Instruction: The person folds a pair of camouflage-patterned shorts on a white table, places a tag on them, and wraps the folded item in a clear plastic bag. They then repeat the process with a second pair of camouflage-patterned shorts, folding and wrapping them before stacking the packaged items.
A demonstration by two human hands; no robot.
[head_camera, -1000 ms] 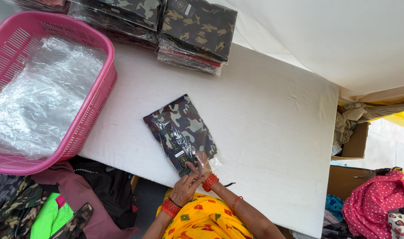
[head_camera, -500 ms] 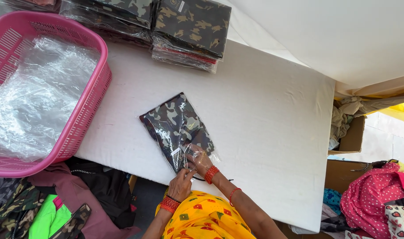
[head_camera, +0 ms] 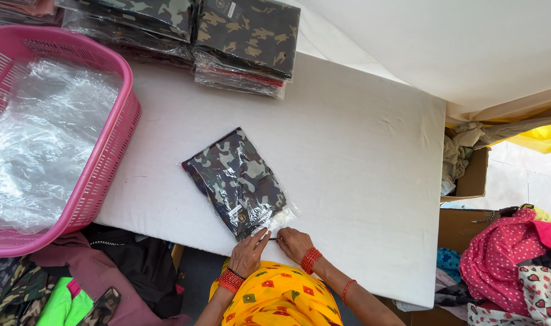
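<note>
We're wearing a bright yellow top [head_camera: 281, 299] with a little pattern on it, small squares in red, green and orange scattered all over. The left hand [head_camera: 247, 255] has a thick stack of red bangles [head_camera: 230, 281] at the wrist. The right hand [head_camera: 294, 241] has the same kind of red stack [head_camera: 310, 260], and further up that arm there's one thin red band [head_camera: 346, 290]. Arms bare below the top, no rings we can make out.

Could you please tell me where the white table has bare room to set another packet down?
The table's right half is bare, between the camouflage packet and the right edge. The far-left corner is crowded with stacked packets, the left edge by the pink basket.
</note>
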